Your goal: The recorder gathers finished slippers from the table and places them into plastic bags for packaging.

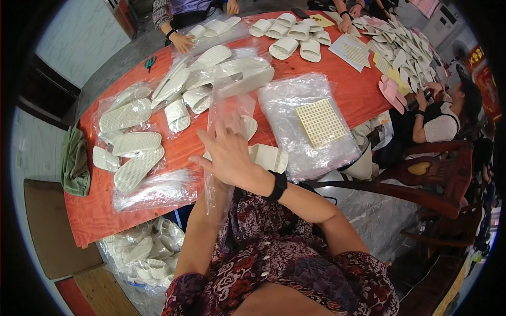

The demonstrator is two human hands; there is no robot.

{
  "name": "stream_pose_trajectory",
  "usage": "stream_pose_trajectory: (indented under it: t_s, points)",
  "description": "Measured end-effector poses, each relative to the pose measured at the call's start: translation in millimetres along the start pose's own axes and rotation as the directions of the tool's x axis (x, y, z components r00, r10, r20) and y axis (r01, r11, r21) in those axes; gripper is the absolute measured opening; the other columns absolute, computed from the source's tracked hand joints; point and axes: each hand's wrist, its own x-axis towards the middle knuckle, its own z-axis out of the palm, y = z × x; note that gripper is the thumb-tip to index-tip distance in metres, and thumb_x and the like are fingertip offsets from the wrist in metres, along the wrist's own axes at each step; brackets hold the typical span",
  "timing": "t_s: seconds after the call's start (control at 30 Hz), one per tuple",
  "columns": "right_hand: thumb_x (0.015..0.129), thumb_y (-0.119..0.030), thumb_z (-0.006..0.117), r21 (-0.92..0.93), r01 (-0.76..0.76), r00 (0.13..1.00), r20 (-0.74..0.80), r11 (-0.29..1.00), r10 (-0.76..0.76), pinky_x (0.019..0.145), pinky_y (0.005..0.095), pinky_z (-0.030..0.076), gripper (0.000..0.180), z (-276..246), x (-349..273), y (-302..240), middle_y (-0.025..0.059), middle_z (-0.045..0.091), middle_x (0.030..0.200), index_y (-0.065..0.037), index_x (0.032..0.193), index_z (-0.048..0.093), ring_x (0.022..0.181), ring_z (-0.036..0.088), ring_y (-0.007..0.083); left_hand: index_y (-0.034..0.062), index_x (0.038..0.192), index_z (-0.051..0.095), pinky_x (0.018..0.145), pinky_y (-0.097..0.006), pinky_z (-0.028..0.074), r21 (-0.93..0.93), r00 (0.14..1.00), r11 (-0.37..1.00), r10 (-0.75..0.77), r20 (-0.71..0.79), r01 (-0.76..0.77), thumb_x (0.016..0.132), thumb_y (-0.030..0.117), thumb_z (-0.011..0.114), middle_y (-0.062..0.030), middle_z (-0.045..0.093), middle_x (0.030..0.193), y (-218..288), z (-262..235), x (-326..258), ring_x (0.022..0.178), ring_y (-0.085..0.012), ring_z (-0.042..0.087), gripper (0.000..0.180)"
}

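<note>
My right hand (230, 150), with a black band on its wrist, is stretched out flat over a clear plastic bag (212, 197), fingers spread and thumb out to the left. My left hand (217, 185) lies under it and under the plastic; its fingers are hidden. Beside my right hand a white slipper (268, 157) rests near the table's front edge. Part of another white slipper (250, 127) shows at the fingers' right. Further ahead, several white slippers (213, 57) lie in a pile, some in clear bags.
A stack of clear bags (279, 126) bears a yellow sticker sheet (320, 122) to the right. Bagged slippers (126, 115) and more clear bags (158, 190) lie left on the red table (84, 221). Scissors (150, 63) lie far left. Co-workers' hands (182, 42) are across the table.
</note>
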Motion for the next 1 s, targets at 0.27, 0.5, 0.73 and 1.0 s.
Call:
stream_pose_trajectory:
  t_s: [0.27, 0.5, 0.73, 1.0]
  points:
    - [0.079, -0.028, 0.060, -0.011, -0.109, 0.991, 0.079, 0.994, 0.110, 0.067, 0.0426, 0.048, 0.039, 14, -8, 36, 0.0216, 0.054, 0.099, 0.000, 0.105, 0.049, 0.071, 0.060, 0.0356, 0.0030, 0.089, 0.050, 0.056, -0.038, 0.044, 0.081, 0.999, 0.996, 0.022, 0.036, -0.025, 0.082, 0.017, 0.057, -0.0121, 0.058, 0.066, 4, 6, 12, 0.061, -0.0250, 0.059, 0.017]
    - [0.080, -0.008, 0.059, 0.321, -0.204, 0.959, -0.123, 0.925, 0.255, 0.058, 0.0309, 0.048, 0.022, -72, -52, 126, 0.0131, 0.061, 0.084, -0.002, 0.098, 0.049, 0.066, 0.060, 0.0239, 0.0035, 0.105, 0.043, 0.058, -0.041, 0.044, 0.034, 0.999, 0.999, -0.027, 0.029, 0.026, 0.082, 0.015, 0.056, -0.0150, 0.059, 0.073, 16, 23, 23, 0.065, -0.0301, 0.060, 0.028]
    - [0.085, -0.015, 0.056, 0.454, -0.538, 0.833, 0.157, 0.710, 0.531, 0.054, 0.0238, 0.047, 0.017, -102, -105, 333, 0.0037, 0.059, 0.077, 0.000, 0.093, 0.056, 0.063, 0.057, 0.0115, -0.0032, 0.128, 0.026, 0.067, -0.038, 0.045, -0.336, 0.997, 0.939, 0.071, -0.012, -0.071, 0.078, 0.010, 0.059, -0.0247, 0.051, 0.099, 17, 71, 21, 0.080, -0.0304, 0.057, 0.062]
    - [0.088, -0.019, 0.054, 0.322, -0.740, 0.666, 0.235, 0.590, 0.708, 0.046, 0.0217, 0.042, 0.016, -90, -124, 424, 0.0004, 0.055, 0.070, -0.004, 0.089, 0.057, 0.054, 0.052, 0.0079, 0.0044, 0.135, 0.030, 0.100, -0.046, 0.027, 0.216, 0.833, 0.807, 0.509, 0.217, -0.550, 0.073, 0.015, 0.065, -0.0246, 0.027, 0.135, 69, 85, -16, 0.122, -0.0392, 0.030, 0.072]
